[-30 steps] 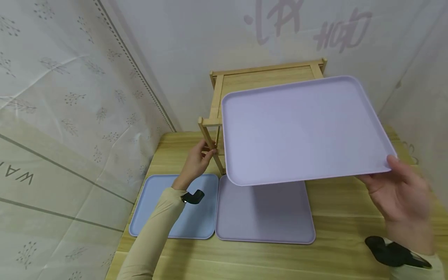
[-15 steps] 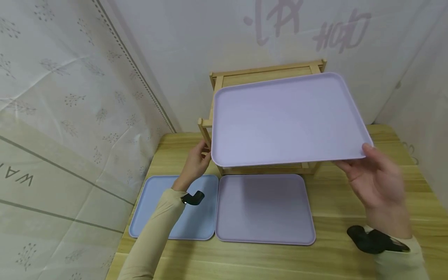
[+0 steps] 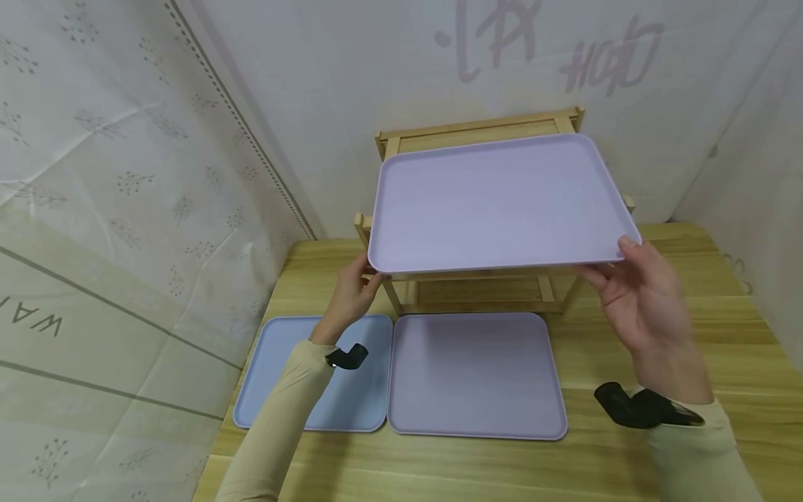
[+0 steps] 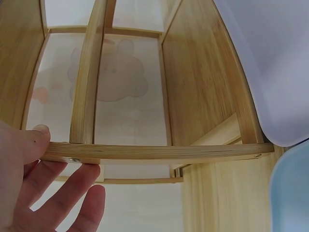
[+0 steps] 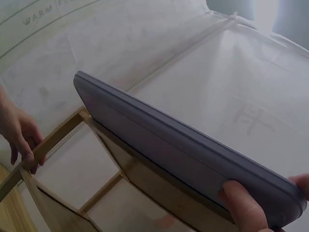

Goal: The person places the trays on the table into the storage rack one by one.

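Note:
My right hand (image 3: 652, 300) pinches the front right corner of a light purple tray (image 3: 502, 206), thumb on top and fingers underneath. The tray is raised and slightly slanted over a two-tier wooden rack (image 3: 483, 308), covering most of its top. In the right wrist view the tray (image 5: 164, 140) appears edge-on above the rack; whether it touches the top shelf I cannot tell. My left hand (image 3: 348, 296) holds the rack's front left post. Seen from the left wrist, thumb and fingers pinch that wooden post (image 4: 159, 152), while the tray hides part of the rack in the head view.
A second purple tray (image 3: 477, 376) lies flat on the wooden table (image 3: 627, 355) before the rack. Beside it on the left lies a blue tray (image 3: 351, 397). Printed white cloth (image 3: 144, 209) hangs at the left, back and right.
My right hand has carried the raised purple tray leftward and farther back over the rack, uncovering the rack's lower front. The left hand stays on the post.

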